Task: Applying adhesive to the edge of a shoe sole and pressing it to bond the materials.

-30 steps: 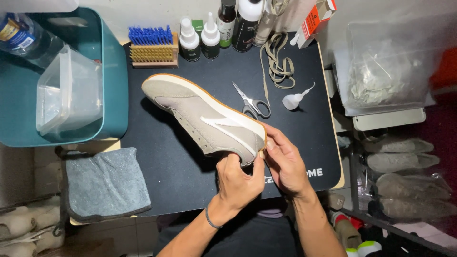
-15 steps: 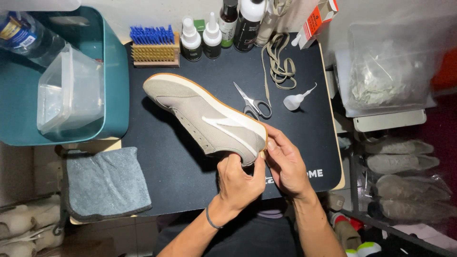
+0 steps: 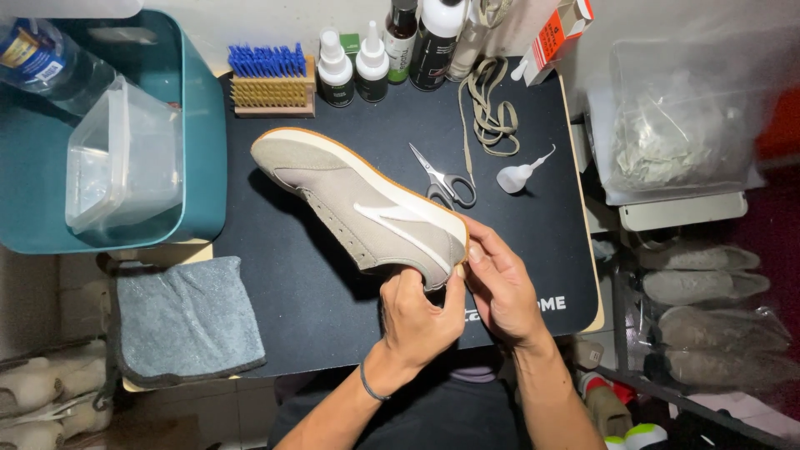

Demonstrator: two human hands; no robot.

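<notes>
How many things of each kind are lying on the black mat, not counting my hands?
Sneaker: 1
Scissors: 1
Brush with blue bristles: 1
Small white-capped bottles: 2
Taller dark bottles: 2
Shoelace bundle: 1
Small white nozzle bottle: 1
Total: 9

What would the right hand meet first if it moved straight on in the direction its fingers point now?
The right hand points up and left, its fingertips already on the heel of the beige sneaker, so the sneaker comes first. Beyond it lies the black mat.
</notes>
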